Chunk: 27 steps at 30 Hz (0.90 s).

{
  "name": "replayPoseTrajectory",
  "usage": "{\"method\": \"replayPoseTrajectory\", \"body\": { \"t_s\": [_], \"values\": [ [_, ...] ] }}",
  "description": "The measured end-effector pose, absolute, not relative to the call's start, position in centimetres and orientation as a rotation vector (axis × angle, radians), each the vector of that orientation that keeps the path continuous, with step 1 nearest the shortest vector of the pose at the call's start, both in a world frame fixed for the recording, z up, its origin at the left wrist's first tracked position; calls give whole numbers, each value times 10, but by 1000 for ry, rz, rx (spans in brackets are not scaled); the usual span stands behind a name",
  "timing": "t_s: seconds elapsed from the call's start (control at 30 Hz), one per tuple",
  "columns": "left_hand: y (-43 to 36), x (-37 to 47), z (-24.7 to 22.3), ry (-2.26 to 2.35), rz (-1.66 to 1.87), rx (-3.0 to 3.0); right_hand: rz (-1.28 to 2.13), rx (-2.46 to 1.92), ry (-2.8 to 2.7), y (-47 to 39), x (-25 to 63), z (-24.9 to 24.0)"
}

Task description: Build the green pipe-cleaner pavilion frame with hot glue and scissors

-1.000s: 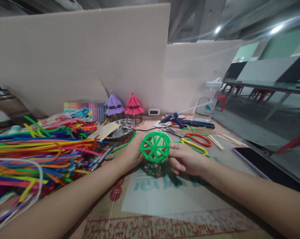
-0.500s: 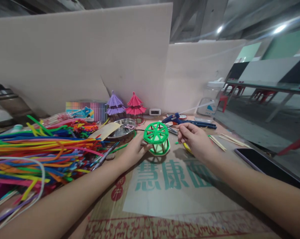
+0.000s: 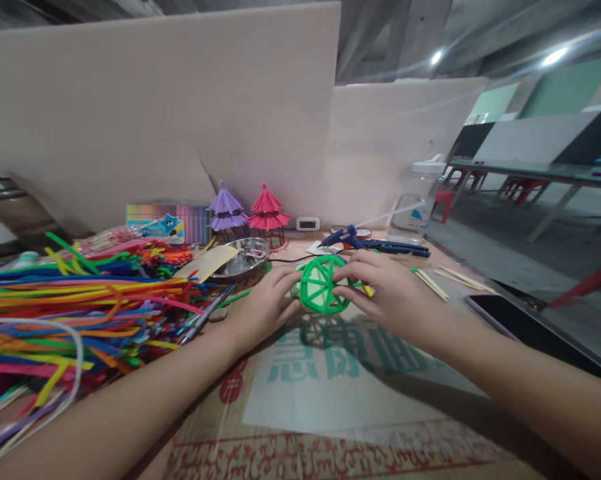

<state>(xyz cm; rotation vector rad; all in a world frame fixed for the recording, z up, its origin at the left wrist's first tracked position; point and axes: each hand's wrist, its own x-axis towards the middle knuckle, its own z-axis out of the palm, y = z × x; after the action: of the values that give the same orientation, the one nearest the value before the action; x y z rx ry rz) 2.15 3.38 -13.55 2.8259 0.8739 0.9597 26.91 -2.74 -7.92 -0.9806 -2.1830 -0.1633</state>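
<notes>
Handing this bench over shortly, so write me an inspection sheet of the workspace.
Surface: printed sheet with teal characters, lying flat; red-patterned covering along the near edge.
Work in hand: green spoked frame, tilted, pale panel visible through the spokes.
Clutter: multicoloured pipe cleaners heaped at left; metal bowl, marker set, purple and red pagoda models behind; glue gun, wooden sticks and phone at right.
Hands: left hand and right hand both on the frame.
Cables: white cable looping over the pipe cleaners; thin black cable near the bowl.
Surroundings: pale partition; red stools beyond.
</notes>
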Motion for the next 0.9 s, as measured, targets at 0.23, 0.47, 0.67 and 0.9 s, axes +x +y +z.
{"method": "replayPoseTrajectory", "body": {
  "t_s": [0.23,0.47,0.67,0.9],
  "values": [
    [32,21,-134,851,970,2860,-366,-906,-2212,-32,267,-81],
    [34,21,-135,886,948,2807,-235,-925,-2122,-30,267,-78],
    [38,24,-135,914,977,2649,44,-1130,-1934,-19,278,-73],
    [45,28,-138,943,978,2378,658,-1282,-1500,9,275,-129]
  ]
}}
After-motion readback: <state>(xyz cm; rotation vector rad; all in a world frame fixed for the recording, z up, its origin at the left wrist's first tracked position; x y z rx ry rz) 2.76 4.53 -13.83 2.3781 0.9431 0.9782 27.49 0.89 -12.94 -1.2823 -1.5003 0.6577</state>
